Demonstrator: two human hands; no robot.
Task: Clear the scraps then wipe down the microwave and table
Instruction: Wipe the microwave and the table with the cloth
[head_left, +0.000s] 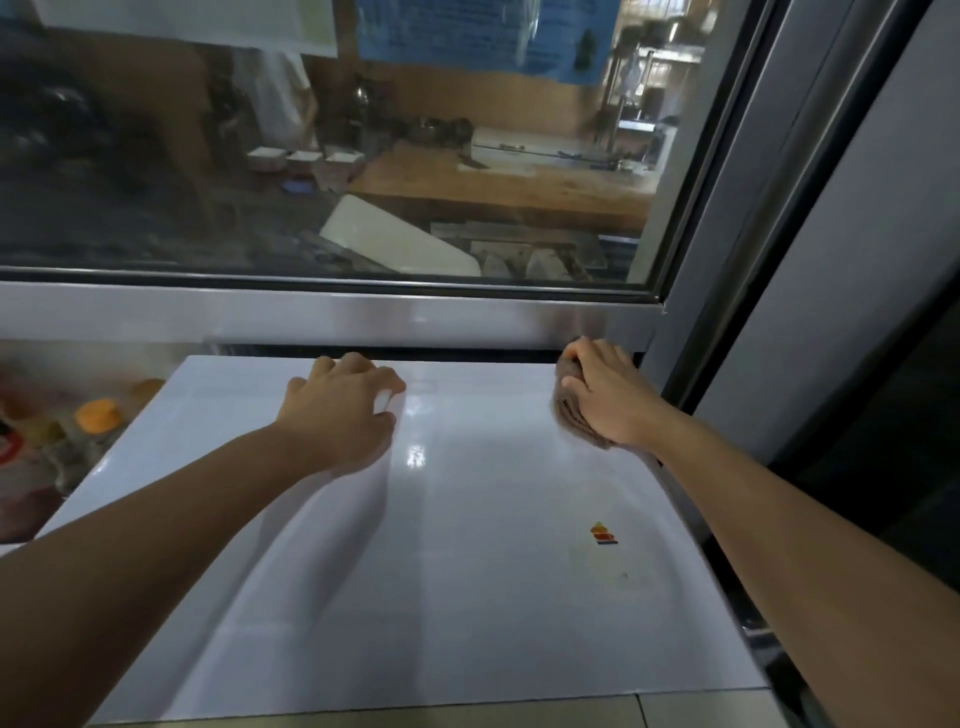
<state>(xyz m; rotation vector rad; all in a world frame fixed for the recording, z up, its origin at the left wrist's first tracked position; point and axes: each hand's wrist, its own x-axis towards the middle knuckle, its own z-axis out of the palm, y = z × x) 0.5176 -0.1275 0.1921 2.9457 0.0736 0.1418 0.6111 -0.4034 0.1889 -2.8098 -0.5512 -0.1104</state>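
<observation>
Currently the wiping step is in hand on the microwave (415, 545) top. Left hand (343, 410) rests mid-rear, fingers curled, bracing. Right hand (608, 395) grips the cloth (569, 415) at the rear-right corner. Next: sweep forward toward the sticker (603, 534).

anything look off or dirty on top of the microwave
No spill or damage shows. On the microwave top, the only marks are a small coloured sticker and a faint smudge just below it, near the right edge.

Cloth (574, 415) mostly hidden under right hand (605, 395). Jars (98, 415) at left blurred, contents unreadable. Sticker (603, 534) print too small.
</observation>
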